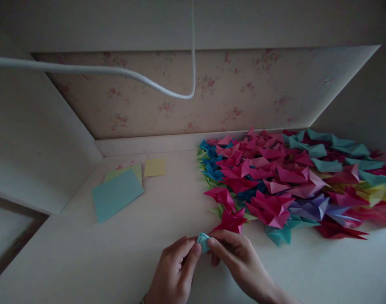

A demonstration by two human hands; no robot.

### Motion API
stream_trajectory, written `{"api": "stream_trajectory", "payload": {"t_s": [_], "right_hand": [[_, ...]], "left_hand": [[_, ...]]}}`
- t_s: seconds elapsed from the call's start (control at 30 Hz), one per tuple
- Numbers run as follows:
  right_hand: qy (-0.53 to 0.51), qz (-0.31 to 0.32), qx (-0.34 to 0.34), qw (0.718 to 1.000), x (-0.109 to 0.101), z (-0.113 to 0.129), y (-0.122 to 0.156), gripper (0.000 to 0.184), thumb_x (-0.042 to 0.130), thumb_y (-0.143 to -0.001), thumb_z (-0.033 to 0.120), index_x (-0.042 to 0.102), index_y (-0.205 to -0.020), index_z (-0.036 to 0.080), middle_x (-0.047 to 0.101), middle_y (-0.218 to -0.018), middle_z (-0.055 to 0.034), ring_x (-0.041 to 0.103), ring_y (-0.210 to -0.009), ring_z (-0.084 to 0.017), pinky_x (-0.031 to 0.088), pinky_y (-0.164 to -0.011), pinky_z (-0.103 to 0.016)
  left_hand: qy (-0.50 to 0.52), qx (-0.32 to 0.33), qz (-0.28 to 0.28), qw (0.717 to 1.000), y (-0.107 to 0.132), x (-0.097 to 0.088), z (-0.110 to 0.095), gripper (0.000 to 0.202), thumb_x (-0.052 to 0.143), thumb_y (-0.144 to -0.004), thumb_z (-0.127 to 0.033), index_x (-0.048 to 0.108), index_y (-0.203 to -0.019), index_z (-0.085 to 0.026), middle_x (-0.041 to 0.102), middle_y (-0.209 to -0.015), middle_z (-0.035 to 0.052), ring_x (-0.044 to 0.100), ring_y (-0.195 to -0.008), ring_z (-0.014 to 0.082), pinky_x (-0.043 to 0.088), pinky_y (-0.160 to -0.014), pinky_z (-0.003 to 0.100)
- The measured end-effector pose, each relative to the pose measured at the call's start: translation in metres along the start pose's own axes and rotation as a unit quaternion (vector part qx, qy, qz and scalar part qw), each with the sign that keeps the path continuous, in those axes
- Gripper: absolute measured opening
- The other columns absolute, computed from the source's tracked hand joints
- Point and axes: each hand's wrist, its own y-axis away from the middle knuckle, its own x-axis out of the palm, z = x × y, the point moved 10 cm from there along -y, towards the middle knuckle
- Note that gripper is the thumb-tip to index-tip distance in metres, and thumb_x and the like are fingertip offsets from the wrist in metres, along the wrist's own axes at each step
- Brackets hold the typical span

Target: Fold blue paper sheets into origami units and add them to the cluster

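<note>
Your left hand (pixel 175 270) and right hand (pixel 245 261) are close to you, with their fingers almost meeting. Both of them are pinching one little folded blue paper (pixel 203 242). It sits between your two thumbs and first fingers, and your left hand grips one side while your right hand grips the other. Most of it is hidden by your fingers.

Just past your right hand's fingers is a bright pink folded paper (pixel 230 221). I can't tell if your hand touches it. Beyond your right hand, and off to its right, lots of folded papers (pixel 265 169) are packed close together. Many are pink, and some are blue, green, purple, red, yellow and blue-green. They have pointy ends.

Past your left hand and off to its left, well apart from it, a flat blue sheet (pixel 117 196) lies on top of a green sheet (pixel 137 171). A small yellow sheet (pixel 155 167) is next to them. All these papers are on the pale surface (pixel 117 257) around your hands. Farther ahead of both hands is a flowery wall (pixel 177 109), with a white cord (pixel 126 71) hanging in front.
</note>
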Motion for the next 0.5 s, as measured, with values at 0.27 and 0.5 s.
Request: {"api": "stream_trajectory", "payload": {"t_s": [0.27,0.5], "right_hand": [[-0.037,-0.059,-0.001,0.998,-0.008,0.002,0.002,0.042,0.067,-0.087,0.053,0.074,-0.079,0.013,0.07,-0.062,-0.0072,0.066,-0.061,-0.017,0.051,-0.058,-0.024],[-0.078,-0.111,0.008,0.991,-0.015,-0.008,0.003,0.039,0.071,-0.084,0.053,0.077,-0.083,0.014,0.073,-0.062,-0.0079,0.068,-0.059,-0.018,0.053,-0.057,-0.024]], "left_hand": [[0.016,0.001,-0.091,0.996,0.0,-0.012,0.006,0.03,0.053,-0.095,-0.046,0.067,-0.088,-0.021,0.054,-0.052,-0.0036,0.047,-0.04,0.0113,0.036,-0.038,0.018],[0.039,0.005,-0.166,0.985,0.007,-0.025,0.015,0.028,0.064,-0.087,-0.05,0.07,-0.09,-0.023,0.07,-0.058,0.0008,0.065,-0.05,0.0147,0.048,-0.042,0.016]]}}
